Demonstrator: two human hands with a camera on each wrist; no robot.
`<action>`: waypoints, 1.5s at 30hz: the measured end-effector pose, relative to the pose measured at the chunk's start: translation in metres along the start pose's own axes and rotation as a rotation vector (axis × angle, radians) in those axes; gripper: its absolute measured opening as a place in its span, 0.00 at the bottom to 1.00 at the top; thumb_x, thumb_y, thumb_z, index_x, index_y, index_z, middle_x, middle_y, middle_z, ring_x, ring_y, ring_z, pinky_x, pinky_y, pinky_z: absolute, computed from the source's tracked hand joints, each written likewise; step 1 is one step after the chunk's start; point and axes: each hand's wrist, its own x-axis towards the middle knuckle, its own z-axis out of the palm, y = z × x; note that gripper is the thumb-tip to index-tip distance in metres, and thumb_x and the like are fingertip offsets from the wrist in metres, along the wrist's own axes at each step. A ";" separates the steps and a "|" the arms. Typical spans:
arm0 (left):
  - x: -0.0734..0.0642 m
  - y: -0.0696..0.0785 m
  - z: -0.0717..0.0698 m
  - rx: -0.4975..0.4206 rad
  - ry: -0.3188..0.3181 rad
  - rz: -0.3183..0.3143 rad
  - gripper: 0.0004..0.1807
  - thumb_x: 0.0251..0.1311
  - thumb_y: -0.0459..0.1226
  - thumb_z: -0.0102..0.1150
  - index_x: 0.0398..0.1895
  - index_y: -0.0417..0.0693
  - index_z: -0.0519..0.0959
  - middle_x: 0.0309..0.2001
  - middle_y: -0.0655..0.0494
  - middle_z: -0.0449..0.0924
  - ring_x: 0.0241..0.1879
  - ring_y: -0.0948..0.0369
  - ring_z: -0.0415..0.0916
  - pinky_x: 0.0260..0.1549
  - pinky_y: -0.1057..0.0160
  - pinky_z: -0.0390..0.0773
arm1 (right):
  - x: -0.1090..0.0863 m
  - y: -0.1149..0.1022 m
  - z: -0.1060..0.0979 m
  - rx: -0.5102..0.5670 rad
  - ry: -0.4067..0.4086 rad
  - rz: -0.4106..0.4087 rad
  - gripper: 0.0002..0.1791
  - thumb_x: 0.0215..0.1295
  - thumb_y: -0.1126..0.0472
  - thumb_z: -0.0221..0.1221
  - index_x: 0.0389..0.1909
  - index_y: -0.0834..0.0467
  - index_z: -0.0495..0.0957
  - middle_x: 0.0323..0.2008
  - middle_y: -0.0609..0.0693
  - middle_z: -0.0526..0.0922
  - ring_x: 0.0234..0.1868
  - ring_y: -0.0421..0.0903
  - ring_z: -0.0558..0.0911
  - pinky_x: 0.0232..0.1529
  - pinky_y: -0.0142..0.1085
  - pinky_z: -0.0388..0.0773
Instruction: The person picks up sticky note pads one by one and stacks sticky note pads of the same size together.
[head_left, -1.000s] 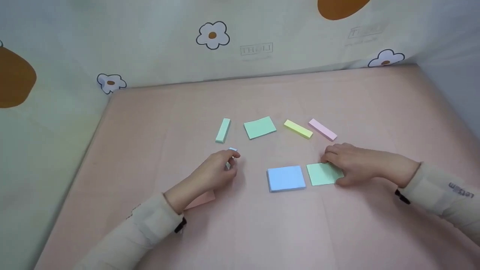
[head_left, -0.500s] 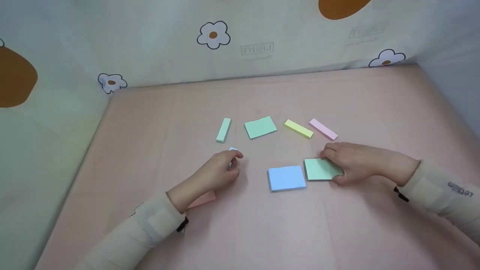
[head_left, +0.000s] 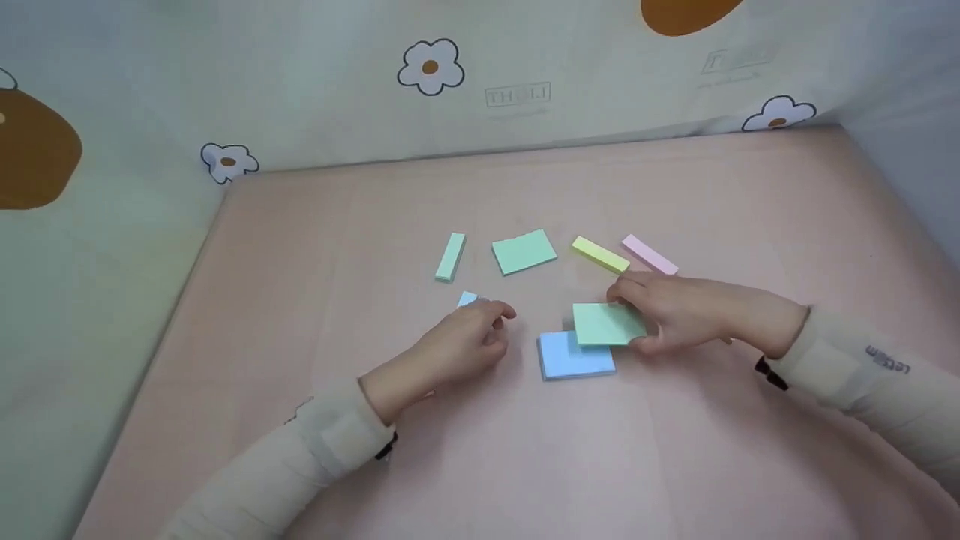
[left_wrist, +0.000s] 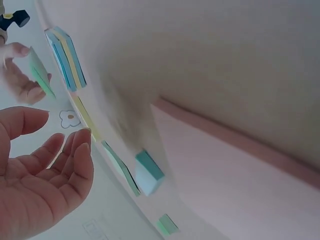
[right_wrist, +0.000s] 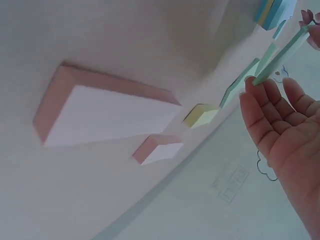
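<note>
My right hand (head_left: 671, 307) pinches a green sticky-note pad (head_left: 606, 325) by its right end, thumb on the near edge and fingers on the far edge. The pad is raised and overlaps the back right part of a stack of sticky-note pads with a blue top (head_left: 564, 361). Blue and yellow layers show on this stack (left_wrist: 66, 60) in the left wrist view. Palm up to its camera, my left hand (left_wrist: 50, 175) holds nothing, its fingers loosely bent. It hovers in front of a small blue strip pad (head_left: 466, 298), partly hidden by the hand.
Behind the hands lie a green strip pad (head_left: 451, 257), another green pad (head_left: 524, 252), a yellow strip pad (head_left: 601, 255) and a pink strip pad (head_left: 649, 255). A pink pad (left_wrist: 235, 165) lies below my left forearm, another pink block (right_wrist: 105, 112) by my right wrist.
My right hand has lifted the green pad off the table and carried it left, over the blue-topped stack. My left hand has shifted a little to the right, still empty.
</note>
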 end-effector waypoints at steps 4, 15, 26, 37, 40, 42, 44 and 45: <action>0.000 0.007 0.006 0.125 0.022 0.090 0.23 0.57 0.39 0.53 0.56 0.42 0.70 0.49 0.50 0.73 0.46 0.57 0.71 0.47 0.60 0.72 | 0.008 -0.010 0.001 -0.048 0.015 -0.010 0.28 0.49 0.54 0.62 0.50 0.61 0.67 0.41 0.49 0.72 0.40 0.43 0.69 0.45 0.38 0.70; 0.012 0.022 0.026 0.402 0.046 0.168 0.34 0.48 0.52 0.64 0.57 0.43 0.70 0.50 0.51 0.72 0.44 0.57 0.68 0.43 0.62 0.72 | 0.022 -0.026 0.015 -0.122 0.065 -0.147 0.26 0.48 0.56 0.61 0.47 0.63 0.66 0.39 0.51 0.71 0.40 0.46 0.70 0.47 0.39 0.69; 0.017 0.022 0.030 0.421 -0.006 0.166 0.33 0.48 0.52 0.63 0.55 0.43 0.72 0.47 0.51 0.73 0.43 0.57 0.67 0.44 0.61 0.70 | 0.023 -0.027 0.022 -0.134 0.055 -0.149 0.27 0.48 0.55 0.61 0.48 0.62 0.66 0.39 0.51 0.71 0.39 0.46 0.70 0.46 0.38 0.69; 0.019 0.022 0.032 0.416 -0.043 0.137 0.32 0.47 0.51 0.62 0.53 0.43 0.71 0.45 0.52 0.74 0.41 0.58 0.68 0.43 0.61 0.71 | 0.018 -0.026 0.022 -0.061 0.026 -0.107 0.31 0.47 0.57 0.64 0.51 0.63 0.64 0.42 0.52 0.73 0.42 0.46 0.73 0.47 0.39 0.71; 0.019 0.022 0.032 0.402 -0.049 0.130 0.31 0.47 0.51 0.63 0.52 0.43 0.71 0.43 0.52 0.73 0.40 0.58 0.67 0.42 0.61 0.70 | 0.016 -0.025 0.022 -0.074 0.057 -0.132 0.30 0.45 0.59 0.65 0.49 0.63 0.65 0.38 0.51 0.74 0.39 0.46 0.73 0.44 0.38 0.71; 0.020 0.022 0.032 0.395 -0.051 0.126 0.31 0.47 0.51 0.63 0.52 0.43 0.71 0.43 0.53 0.73 0.40 0.58 0.67 0.43 0.61 0.70 | 0.015 -0.025 0.023 -0.087 0.074 -0.145 0.29 0.44 0.60 0.65 0.47 0.63 0.65 0.36 0.51 0.74 0.37 0.46 0.73 0.42 0.37 0.71; 0.020 0.022 0.032 0.387 -0.053 0.122 0.31 0.48 0.51 0.63 0.53 0.43 0.71 0.43 0.53 0.73 0.40 0.58 0.67 0.43 0.61 0.70 | 0.014 -0.025 0.023 -0.103 0.087 -0.154 0.28 0.44 0.60 0.65 0.47 0.63 0.66 0.35 0.51 0.74 0.36 0.46 0.73 0.41 0.37 0.71; 0.020 0.022 0.032 0.385 -0.055 0.121 0.31 0.48 0.50 0.63 0.53 0.43 0.71 0.43 0.53 0.73 0.40 0.58 0.67 0.43 0.61 0.70 | 0.013 -0.025 0.023 -0.109 0.092 -0.156 0.28 0.44 0.61 0.65 0.47 0.63 0.66 0.35 0.51 0.74 0.35 0.46 0.73 0.41 0.37 0.71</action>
